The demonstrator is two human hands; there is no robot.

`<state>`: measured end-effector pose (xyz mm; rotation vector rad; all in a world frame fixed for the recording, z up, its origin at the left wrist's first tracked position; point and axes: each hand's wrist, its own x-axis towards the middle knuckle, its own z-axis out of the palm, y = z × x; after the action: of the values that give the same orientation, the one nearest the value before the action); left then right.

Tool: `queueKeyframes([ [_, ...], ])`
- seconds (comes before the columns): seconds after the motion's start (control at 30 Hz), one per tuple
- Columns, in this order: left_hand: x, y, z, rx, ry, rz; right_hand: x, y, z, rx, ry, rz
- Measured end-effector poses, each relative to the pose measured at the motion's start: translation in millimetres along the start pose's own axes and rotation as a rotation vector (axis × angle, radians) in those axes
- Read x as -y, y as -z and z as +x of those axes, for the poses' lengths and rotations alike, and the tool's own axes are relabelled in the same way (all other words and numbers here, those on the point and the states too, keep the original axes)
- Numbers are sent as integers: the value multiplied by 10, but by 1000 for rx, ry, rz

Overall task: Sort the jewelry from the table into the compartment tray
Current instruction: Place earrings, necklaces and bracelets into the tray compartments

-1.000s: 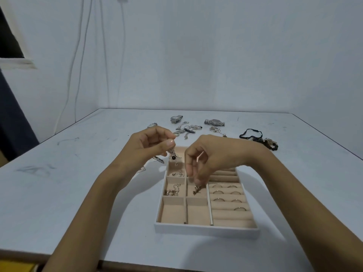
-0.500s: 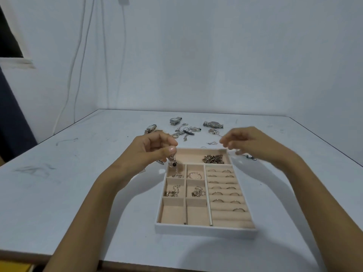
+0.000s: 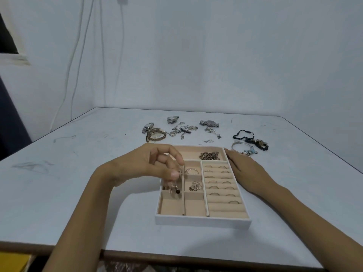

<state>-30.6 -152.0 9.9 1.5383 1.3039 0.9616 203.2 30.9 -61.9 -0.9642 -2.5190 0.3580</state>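
We have a small dangling earring with a dark bead pinched between thumb and fingertips of our left hand, hanging just above the left column of small square compartments of the white-walled, beige-lined compartment tray. It seems to hover over the middle cell, where a few small pieces already lie, though we cannot tell whether its tip touches them. Our right hand grips nothing; it lies flat and relaxed against the tray's far right edge, steadying it.

To finish this step well, we judge we should lower the bead until it rests on the lining before parting thumb and fingers, so it does not bounce over the thin divider into the empty cell in front. Keeping the right hand pressed on the rim should stop the light tray sliding.

Beside that column, the ring rolls carry rings, and the wide back cell holds a bronze-coloured chain heap. Beyond the tray, on the pale grey bench, watches, silver chains, a black cord bracelet and a bangle remain unsorted.
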Motion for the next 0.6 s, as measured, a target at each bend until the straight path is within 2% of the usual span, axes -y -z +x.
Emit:
queueKeyframes([
  [0.2, -14, 12, -41, 130, 40, 18, 55, 21, -22, -5, 0, -28],
  [0.6, 52, 22, 5, 233, 57, 144, 2, -21, -1, -12, -6, -45],
])
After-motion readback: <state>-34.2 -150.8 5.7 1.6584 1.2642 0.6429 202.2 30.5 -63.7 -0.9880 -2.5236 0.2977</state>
